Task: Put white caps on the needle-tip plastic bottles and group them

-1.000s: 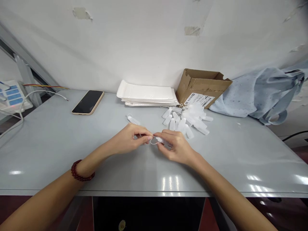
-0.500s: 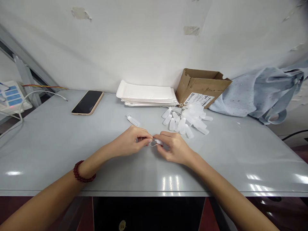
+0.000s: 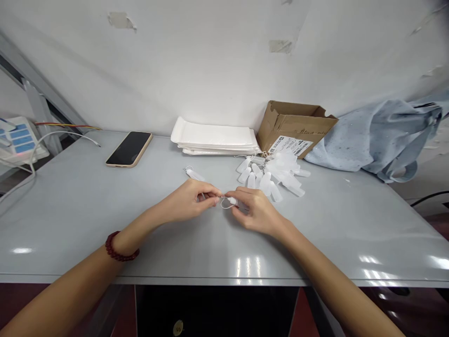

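Above the middle of the grey table, my right hand [image 3: 254, 209] pinches a small white plastic tag [image 3: 232, 201], whose body is mostly hidden by the fingers. A thin white cord loop [image 3: 224, 206] hangs from it. My left hand [image 3: 194, 200] is closed, its thumb and forefinger pinching the cord's far end; the fingertips of both hands nearly meet. Just beyond my left hand lies one loose white tag [image 3: 194, 174] with its own cord. Right of centre spreads a pile of similar translucent white tags [image 3: 280, 171].
Behind the tags stand a stack of white padded envelopes [image 3: 215, 135] and an open cardboard box [image 3: 298, 126]. A phone [image 3: 129, 149] lies at the left, near a white cable [image 3: 66, 133] and a power strip [image 3: 21, 140]. A light blue cloth bag [image 3: 372, 135] fills the right rear.
Both hands have shifted slightly up, away from the table's front edge, and the cord loop between them looks a little wider. The tag is still in my right fingers.
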A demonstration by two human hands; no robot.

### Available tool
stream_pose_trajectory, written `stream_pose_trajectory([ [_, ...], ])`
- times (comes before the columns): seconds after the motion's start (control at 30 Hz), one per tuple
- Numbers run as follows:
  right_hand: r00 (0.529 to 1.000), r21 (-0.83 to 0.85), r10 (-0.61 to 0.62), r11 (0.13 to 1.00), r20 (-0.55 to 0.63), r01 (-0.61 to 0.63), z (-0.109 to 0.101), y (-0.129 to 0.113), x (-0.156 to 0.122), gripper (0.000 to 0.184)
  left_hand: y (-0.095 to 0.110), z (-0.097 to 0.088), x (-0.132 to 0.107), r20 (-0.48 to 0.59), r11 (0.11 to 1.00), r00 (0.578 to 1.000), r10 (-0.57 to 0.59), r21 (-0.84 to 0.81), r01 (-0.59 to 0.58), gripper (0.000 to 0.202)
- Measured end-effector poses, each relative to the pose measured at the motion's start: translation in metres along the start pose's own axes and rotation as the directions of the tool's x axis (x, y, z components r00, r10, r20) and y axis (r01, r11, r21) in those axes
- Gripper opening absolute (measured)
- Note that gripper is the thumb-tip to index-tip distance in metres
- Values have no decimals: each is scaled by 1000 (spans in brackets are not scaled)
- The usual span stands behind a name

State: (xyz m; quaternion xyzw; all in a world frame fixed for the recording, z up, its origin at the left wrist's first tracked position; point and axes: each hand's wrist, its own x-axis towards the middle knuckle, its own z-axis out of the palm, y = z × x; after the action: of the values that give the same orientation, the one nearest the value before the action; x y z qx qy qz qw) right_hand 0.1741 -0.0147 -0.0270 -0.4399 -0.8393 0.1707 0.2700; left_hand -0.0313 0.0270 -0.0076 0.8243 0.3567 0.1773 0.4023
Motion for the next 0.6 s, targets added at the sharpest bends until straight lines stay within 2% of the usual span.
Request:
stream_pose_trajectory([
  [0.27,1000,15,-10,1000,-21,10,3,1,0,29,3,0,0,6,999,999,-40,-19,40,24],
  [0.33,999,15,43,999,-23,-43,3,1,1,22,4,-1,0,-12,999,999,-40,-33,40,23],
  [0.43,982,-41,188,981,10,-187,2,2,3,7,6,-3,0,-44,998,998,-47,-52,45,21],
  [0.53,957,-122,282,954,65,-273,0,3,4,16,8,-4,0,-50,996,997,-66,-65,62,20],
  [0.6,947,-161,307,944,98,-289,-1,2,4,16,8,-2,0,-40,995,996,-76,-71,73,20],
])
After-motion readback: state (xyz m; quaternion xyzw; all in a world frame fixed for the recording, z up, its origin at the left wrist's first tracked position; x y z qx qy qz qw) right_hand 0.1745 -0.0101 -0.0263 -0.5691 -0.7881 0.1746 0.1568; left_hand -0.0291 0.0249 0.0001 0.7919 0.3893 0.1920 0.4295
